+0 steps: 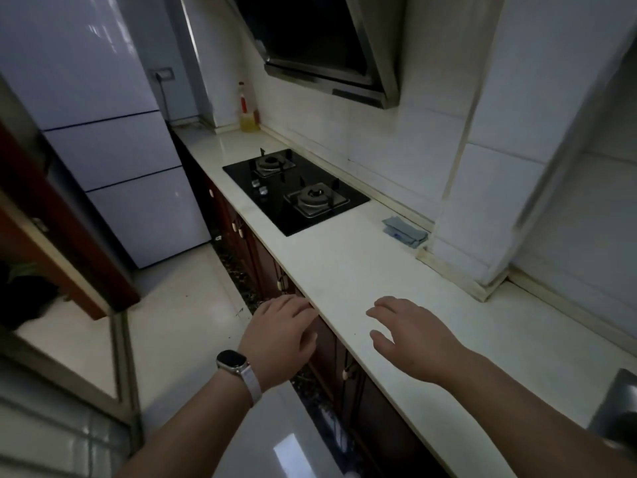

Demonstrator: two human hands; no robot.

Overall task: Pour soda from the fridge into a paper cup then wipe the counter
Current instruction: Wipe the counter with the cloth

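A tall pale fridge (113,146) stands at the far left with all its doors closed. The cream counter (344,257) runs from it toward me along the right wall. A folded grey-blue cloth (405,231) lies on the counter against the wall, past the hob. My left hand (281,339), with a watch on the wrist, hovers at the counter's front edge, fingers loosely spread and holding nothing. My right hand (413,339) hovers palm down over the counter, fingers apart, also holding nothing. No cup or soda is in view.
A black two-burner gas hob (296,191) is set into the counter under a range hood (327,46). An oil bottle (248,110) stands in the far corner. Dark wood cabinets (262,267) run below the counter. A doorframe (69,236) stands at left, a sink edge (620,405) at lower right.
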